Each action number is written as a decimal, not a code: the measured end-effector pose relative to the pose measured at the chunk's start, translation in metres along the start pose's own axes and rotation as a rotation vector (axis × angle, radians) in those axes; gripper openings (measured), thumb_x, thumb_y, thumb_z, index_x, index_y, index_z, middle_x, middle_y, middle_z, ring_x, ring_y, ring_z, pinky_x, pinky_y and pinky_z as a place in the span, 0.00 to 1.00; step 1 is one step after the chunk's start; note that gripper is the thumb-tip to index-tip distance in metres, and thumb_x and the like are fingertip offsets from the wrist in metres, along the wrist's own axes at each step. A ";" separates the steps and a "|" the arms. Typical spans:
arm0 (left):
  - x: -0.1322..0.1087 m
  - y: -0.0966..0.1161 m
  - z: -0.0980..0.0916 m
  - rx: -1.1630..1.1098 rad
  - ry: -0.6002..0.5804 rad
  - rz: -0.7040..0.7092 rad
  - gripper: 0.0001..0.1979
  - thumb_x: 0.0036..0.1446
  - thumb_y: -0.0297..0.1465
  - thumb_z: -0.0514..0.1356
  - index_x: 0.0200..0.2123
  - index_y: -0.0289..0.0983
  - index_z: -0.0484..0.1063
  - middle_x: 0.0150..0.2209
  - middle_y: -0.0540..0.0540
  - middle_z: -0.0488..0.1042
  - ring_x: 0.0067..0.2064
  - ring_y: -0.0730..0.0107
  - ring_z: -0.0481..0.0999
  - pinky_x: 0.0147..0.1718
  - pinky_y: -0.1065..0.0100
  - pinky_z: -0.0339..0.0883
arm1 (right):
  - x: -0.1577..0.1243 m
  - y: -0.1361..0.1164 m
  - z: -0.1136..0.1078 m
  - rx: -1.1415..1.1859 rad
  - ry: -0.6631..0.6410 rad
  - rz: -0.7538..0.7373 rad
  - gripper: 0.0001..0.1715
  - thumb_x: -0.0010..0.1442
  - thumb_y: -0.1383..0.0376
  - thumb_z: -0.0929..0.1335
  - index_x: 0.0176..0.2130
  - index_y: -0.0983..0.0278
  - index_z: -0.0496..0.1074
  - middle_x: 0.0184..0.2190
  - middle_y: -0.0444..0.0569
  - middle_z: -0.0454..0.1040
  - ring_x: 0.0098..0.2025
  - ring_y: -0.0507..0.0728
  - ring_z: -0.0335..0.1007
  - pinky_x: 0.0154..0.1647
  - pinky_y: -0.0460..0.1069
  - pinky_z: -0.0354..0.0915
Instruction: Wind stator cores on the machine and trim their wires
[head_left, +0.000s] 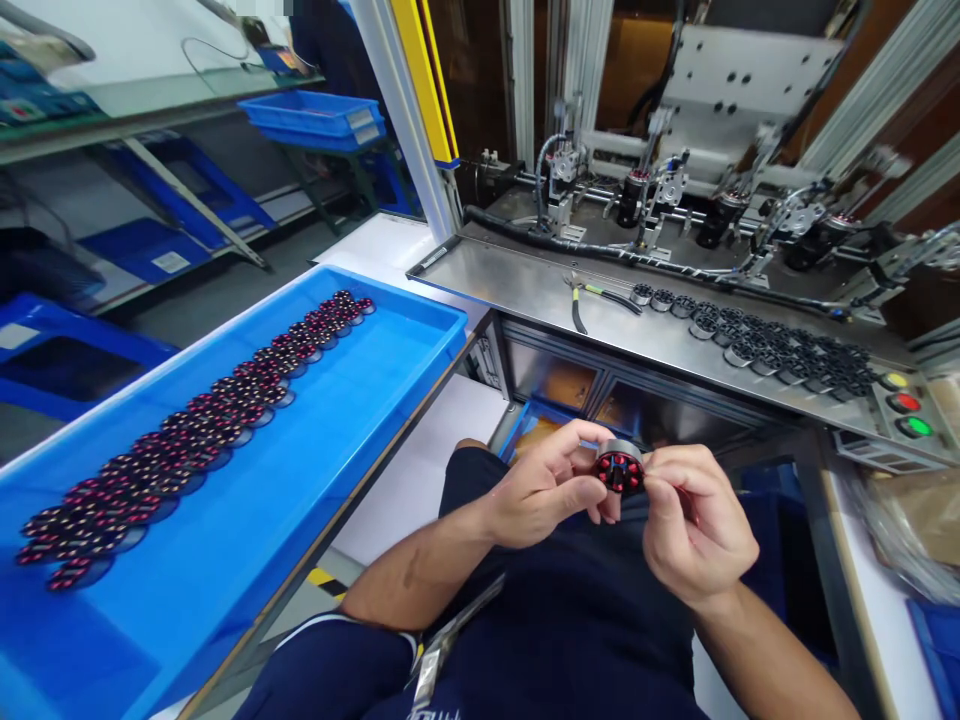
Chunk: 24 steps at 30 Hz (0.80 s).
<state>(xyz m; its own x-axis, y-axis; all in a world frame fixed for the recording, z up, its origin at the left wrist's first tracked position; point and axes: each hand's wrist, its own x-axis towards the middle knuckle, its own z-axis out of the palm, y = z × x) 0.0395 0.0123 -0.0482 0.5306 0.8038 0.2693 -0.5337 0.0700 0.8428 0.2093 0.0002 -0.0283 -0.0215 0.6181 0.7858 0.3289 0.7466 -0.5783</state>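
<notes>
Over my lap, my left hand (544, 490) grips a small round motor part (620, 450), thumb in front and fingers behind. The part has a grey metal ring and a black spoked face with red spots, tilted towards me. At its right edge my right hand (697, 525) is closed, thumb and forefinger pinched against the rim. Whether a smaller piece sits in that pinch is hidden. Similar black and red motor parts (202, 430) lie in overlapping rows in a blue tray (330, 480) at my left.
Ahead stands a metal bench (517, 285) with cutting pliers (600, 295) and rows of black and grey motor parts (780, 350). Behind them is a machine with several fixtures (667, 190). At right sits a button box (911, 405). A yellow guard post (426, 80) rises beside the bench.
</notes>
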 end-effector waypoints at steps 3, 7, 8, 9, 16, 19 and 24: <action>0.002 -0.002 0.000 -0.052 0.022 -0.007 0.21 0.63 0.43 0.63 0.52 0.37 0.65 0.34 0.46 0.77 0.32 0.70 0.81 0.29 0.72 0.73 | 0.001 -0.003 -0.005 -0.067 -0.052 0.006 0.11 0.59 0.78 0.68 0.37 0.62 0.72 0.29 0.45 0.74 0.30 0.54 0.71 0.30 0.50 0.68; 0.004 -0.001 0.001 -0.102 0.017 -0.002 0.22 0.61 0.43 0.64 0.52 0.39 0.66 0.39 0.44 0.76 0.33 0.68 0.82 0.30 0.71 0.75 | 0.004 -0.007 -0.009 -0.125 -0.052 0.032 0.10 0.60 0.77 0.68 0.37 0.62 0.73 0.28 0.46 0.74 0.29 0.53 0.71 0.29 0.49 0.67; 0.004 0.000 0.002 -0.099 0.013 0.008 0.21 0.61 0.42 0.65 0.52 0.39 0.67 0.41 0.43 0.76 0.35 0.68 0.82 0.30 0.71 0.76 | 0.005 -0.008 -0.009 -0.124 -0.050 0.040 0.10 0.60 0.77 0.68 0.36 0.62 0.73 0.28 0.46 0.74 0.30 0.53 0.71 0.29 0.49 0.67; 0.004 0.002 0.002 -0.085 0.017 0.022 0.19 0.60 0.41 0.65 0.50 0.39 0.69 0.45 0.42 0.75 0.37 0.67 0.82 0.31 0.70 0.77 | 0.006 -0.009 -0.010 -0.115 -0.053 0.051 0.11 0.60 0.78 0.68 0.36 0.63 0.73 0.28 0.46 0.73 0.30 0.53 0.70 0.29 0.49 0.67; 0.005 0.010 0.008 -0.061 0.106 0.234 0.12 0.54 0.27 0.70 0.36 0.38 0.68 0.47 0.45 0.76 0.56 0.58 0.78 0.54 0.56 0.74 | 0.010 -0.010 -0.015 0.023 -0.133 0.147 0.10 0.60 0.78 0.68 0.34 0.63 0.73 0.28 0.45 0.72 0.30 0.52 0.70 0.30 0.49 0.67; 0.005 0.006 0.011 -0.154 0.143 0.216 0.23 0.47 0.29 0.75 0.42 0.40 0.68 0.48 0.45 0.77 0.58 0.59 0.76 0.55 0.59 0.73 | 0.010 -0.007 -0.019 0.059 -0.157 0.059 0.12 0.59 0.79 0.69 0.37 0.63 0.74 0.28 0.45 0.74 0.30 0.53 0.71 0.29 0.49 0.68; 0.002 -0.003 0.015 -0.181 -0.002 -0.144 0.22 0.56 0.38 0.70 0.46 0.36 0.64 0.34 0.45 0.79 0.33 0.70 0.83 0.31 0.74 0.76 | 0.005 0.000 -0.028 -0.061 -0.176 -0.104 0.14 0.58 0.78 0.70 0.42 0.64 0.74 0.32 0.48 0.77 0.34 0.55 0.75 0.31 0.49 0.71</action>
<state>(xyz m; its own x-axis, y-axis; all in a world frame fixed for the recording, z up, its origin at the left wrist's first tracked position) 0.0521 0.0049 -0.0436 0.6114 0.7763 0.1532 -0.5613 0.2890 0.7755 0.2353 -0.0034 -0.0179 -0.2207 0.5762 0.7869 0.3732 0.7953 -0.4777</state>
